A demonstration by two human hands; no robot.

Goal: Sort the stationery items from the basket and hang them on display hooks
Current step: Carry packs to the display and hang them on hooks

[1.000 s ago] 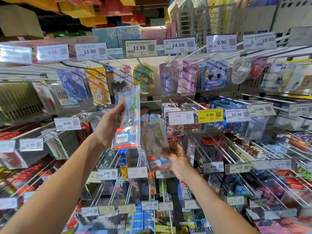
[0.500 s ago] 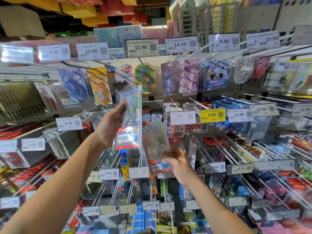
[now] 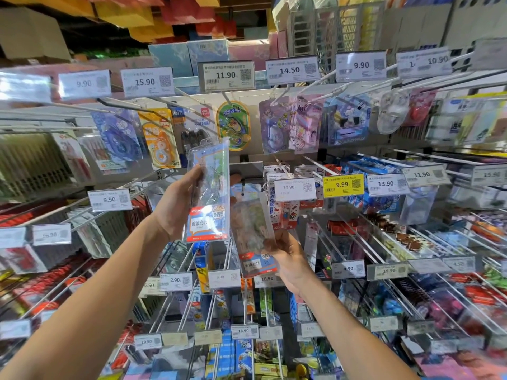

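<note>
Slight dip and return of the ruler pack (image 3: 251, 231) in the right hand (image 3: 289, 259).

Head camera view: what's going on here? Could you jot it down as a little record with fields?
Place: shop wall of display hooks
Left hand: grips a clear ruler pack, upright, raised before the hooks
Right hand: holds second pack by its bottom edge, lower and further right
Packs: overlap in view; contact cannot be told
Hung yet: ruler pack no; second pack's top too blurred to tell
Nearby tag: yellow 9.99 tag, right of both packs
</note>
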